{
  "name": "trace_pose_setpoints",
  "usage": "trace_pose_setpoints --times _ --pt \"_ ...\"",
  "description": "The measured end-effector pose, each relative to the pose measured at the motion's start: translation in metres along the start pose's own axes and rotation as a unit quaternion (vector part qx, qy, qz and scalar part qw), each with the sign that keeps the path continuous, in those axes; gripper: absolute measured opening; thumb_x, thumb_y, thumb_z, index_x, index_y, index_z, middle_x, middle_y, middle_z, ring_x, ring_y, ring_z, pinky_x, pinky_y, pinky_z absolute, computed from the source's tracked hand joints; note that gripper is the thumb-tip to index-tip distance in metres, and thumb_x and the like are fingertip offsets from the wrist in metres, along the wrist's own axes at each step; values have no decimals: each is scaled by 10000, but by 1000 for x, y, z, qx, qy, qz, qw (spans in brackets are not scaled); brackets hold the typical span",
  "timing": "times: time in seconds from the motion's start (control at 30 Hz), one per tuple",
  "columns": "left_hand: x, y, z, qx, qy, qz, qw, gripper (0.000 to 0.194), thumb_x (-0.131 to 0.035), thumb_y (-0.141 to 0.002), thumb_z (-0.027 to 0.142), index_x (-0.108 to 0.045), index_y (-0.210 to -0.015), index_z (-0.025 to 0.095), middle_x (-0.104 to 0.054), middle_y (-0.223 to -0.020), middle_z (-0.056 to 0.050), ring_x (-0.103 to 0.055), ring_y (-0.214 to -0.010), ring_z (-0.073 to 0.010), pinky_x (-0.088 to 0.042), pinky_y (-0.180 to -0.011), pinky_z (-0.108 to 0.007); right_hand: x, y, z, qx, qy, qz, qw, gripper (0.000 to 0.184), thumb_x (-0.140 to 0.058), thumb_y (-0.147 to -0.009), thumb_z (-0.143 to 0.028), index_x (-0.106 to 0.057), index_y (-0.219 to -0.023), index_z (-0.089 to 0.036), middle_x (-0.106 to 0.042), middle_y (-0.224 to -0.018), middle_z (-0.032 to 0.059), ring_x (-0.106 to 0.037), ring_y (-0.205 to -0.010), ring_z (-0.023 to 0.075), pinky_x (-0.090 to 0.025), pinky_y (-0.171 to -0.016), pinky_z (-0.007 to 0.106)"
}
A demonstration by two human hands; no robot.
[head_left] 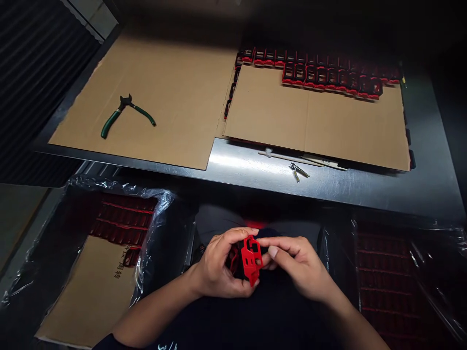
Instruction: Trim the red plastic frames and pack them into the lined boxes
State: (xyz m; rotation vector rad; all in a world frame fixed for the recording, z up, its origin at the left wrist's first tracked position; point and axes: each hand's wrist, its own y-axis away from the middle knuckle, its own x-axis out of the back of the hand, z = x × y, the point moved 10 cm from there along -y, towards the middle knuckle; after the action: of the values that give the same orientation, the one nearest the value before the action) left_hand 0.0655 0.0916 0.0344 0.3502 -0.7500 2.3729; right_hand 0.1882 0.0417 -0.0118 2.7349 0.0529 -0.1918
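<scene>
A red and black plastic part [251,261] with cut-out openings is held in front of my body, its red face turned toward the camera. My left hand [223,265] is closed around it, with fingers at the top and thumb at the lower edge. My right hand [297,262] is at its right side, index fingertip touching the upper right edge and thumb bent close to it. The other right fingers are curled behind the part and partly hidden.
Cardboard sheets [175,97] lie on the metal table [241,163]. Green-handled cutters [126,104] are on the left one; rows of similar red and black parts [321,78] are on the right one. Thin sticks [292,158] and small metal bits [299,170] lie near the edge. Plastic-lined bins [75,182] flank me.
</scene>
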Motion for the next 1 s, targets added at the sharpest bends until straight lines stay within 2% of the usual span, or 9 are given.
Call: trace_pose_setpoints --times 0.13,0.27,0.33,0.43,0.5,0.77,1.0 --pt "-5 7 -11 40 40 -9 998 851 -794 -657 336 -417 -1401 166 -712 -1147 -168 -748 -980 -278 -638 -807 -346 -6 -1 19 -47 -90 -33 994 363 -641 -935 -475 -777 -1119 -194 -786 -807 68 -726 -723 170 -575 -683 283" --pt "-7 9 -9 22 51 -6 998 963 -779 -703 336 -291 -1512 153 -692 -1204 -187 -748 -958 -250 -632 -829 -344 -20 -4 25 -77 -136 -77 985 373 -703 -895 -486 -784 -1099 -185 -764 -765 47 -686 -674 142 -544 -688 271" --pt "-6 8 -8 11 54 0 998 927 -766 -726 357 -311 -1508 155 -689 -1211 -186 -745 -968 -251 -634 -830 -342 -23 -4 25 -81 -149 -82 982 362 -720 -885 -479 -784 -1084 -182 -755 -740 37 -670 -651 128 -533 -677 258" --pt "-6 8 -10 21 67 1 998 846 -772 -736 404 -388 -1453 171 -702 -1182 -171 -752 -948 -258 -641 -802 -334 -23 -4 26 -85 -157 -79 981 351 -737 -876 -475 -779 -1054 -175 -736 -699 20 -649 -625 109 -524 -662 239" --pt "-8 8 -12 34 83 -7 996 845 -781 -740 413 -383 -1445 175 -700 -1190 -177 -759 -920 -255 -644 -792 -336 -23 -4 26 -87 -166 -74 980 352 -757 -860 -474 -765 -1039 -171 -723 -684 8 -642 -617 102 -523 -657 231" --pt "-17 10 -21 95 192 -16 977 805 -784 -754 315 -349 -1425 218 -658 -1318 -194 -724 -1107 -275 -600 -944 -363 -22 -2 35 -116 -211 -48 969 383 -837 -794 -454 -669 -990 -170 -710 -698 -18 -642 -610 82 -514 -643 211" --pt "-25 12 -29 152 198 -65 966 764 -769 -707 237 -359 -1351 223 -646 -1344 -202 -716 -1123 -288 -602 -917 -364 -15 -2 40 -127 -200 -9 972 434 -875 -742 -475 -649 -965 -179 -732 -715 -15 -650 -652 77 -491 -682 201"
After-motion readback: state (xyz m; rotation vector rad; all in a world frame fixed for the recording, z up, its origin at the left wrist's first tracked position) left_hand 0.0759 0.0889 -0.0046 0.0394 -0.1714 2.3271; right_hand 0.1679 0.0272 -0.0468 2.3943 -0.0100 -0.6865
